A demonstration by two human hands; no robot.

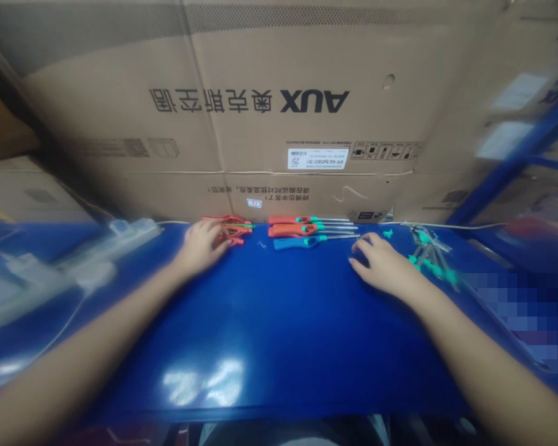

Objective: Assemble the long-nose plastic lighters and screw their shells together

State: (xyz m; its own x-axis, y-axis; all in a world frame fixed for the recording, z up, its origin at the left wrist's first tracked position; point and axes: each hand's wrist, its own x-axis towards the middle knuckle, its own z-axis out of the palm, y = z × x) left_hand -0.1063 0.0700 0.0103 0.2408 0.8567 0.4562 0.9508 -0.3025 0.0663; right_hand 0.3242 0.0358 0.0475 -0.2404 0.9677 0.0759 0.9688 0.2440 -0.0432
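My left hand (202, 246) lies over a small pile of orange lighter handle shells (236, 233) at the back of the table. Its fingers and thumb are closed round the near ones, and part of the pile is hidden beneath them. To the right lie several long-nosed lighters with thin metal rods, among them an orange lighter (288, 230) and, nearest to me, a blue lighter (295, 243). Beside the blue lighter's rod tip is my right hand (376, 260), its fingers bent and apart from the thumb, with nothing seen in it.
A large cardboard box (260, 142) stands upright along the back of the blue table (279, 328). Green-and-metal rod parts (430, 257) are heaped at right. At left lie white power strips (125, 238) with a cable. Tiny metal bits (261, 244) lie between the shells and lighters.
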